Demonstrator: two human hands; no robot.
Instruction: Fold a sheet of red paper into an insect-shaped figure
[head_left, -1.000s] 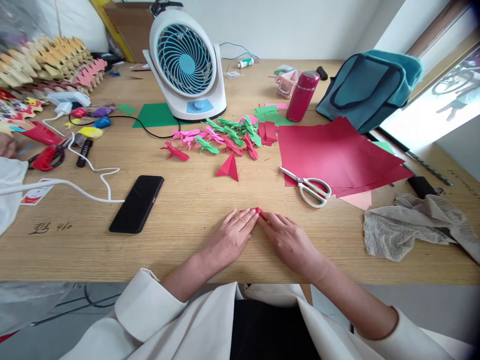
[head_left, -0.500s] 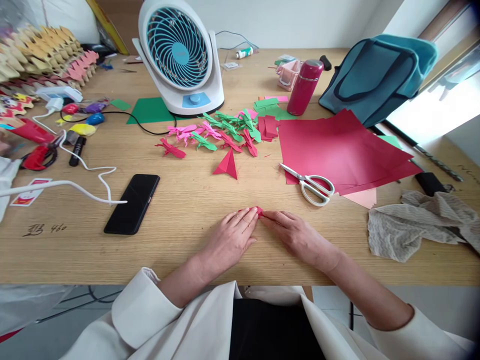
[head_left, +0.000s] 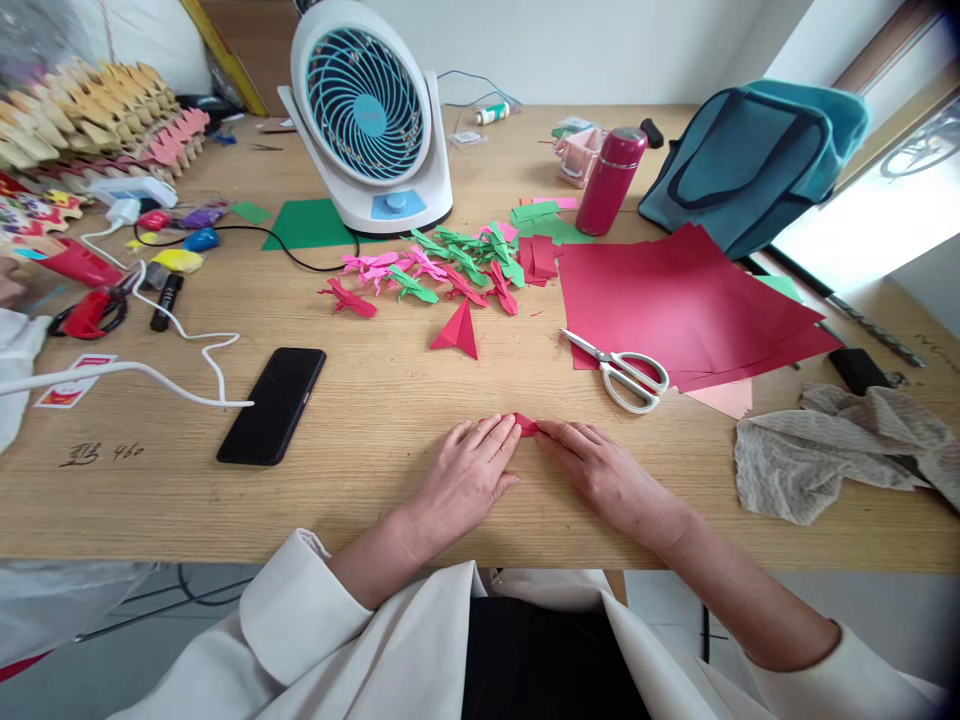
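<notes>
A small folded piece of red paper [head_left: 526,425] lies on the table in front of me, partly hidden by my fingers. My left hand [head_left: 469,470] rests flat over its left part, fingers stretched out and pressing it down. At the paper's right tip, my right hand [head_left: 600,470] has thumb and forefinger closed on the edge. Beyond my hands stands a red folded paper triangle [head_left: 456,332]. Further back are several small folded paper figures in green [head_left: 411,284], pink [head_left: 371,266] and red [head_left: 351,297]. White-handled scissors [head_left: 626,375] lie to the right, partly over red paper sheets [head_left: 675,300].
A black phone [head_left: 271,405] with a white cable lies left. At the back stand a white fan [head_left: 367,115], a red flask [head_left: 611,182] and a teal bag [head_left: 750,160]. Cloth [head_left: 840,455] lies at right; red-handled scissors [head_left: 88,313] and a marker [head_left: 166,302] at left.
My right hand has shifted slightly right along the folded red paper, and more of the paper shows between my hands. My left hand stays pressed on it. The view has shifted a little.
</notes>
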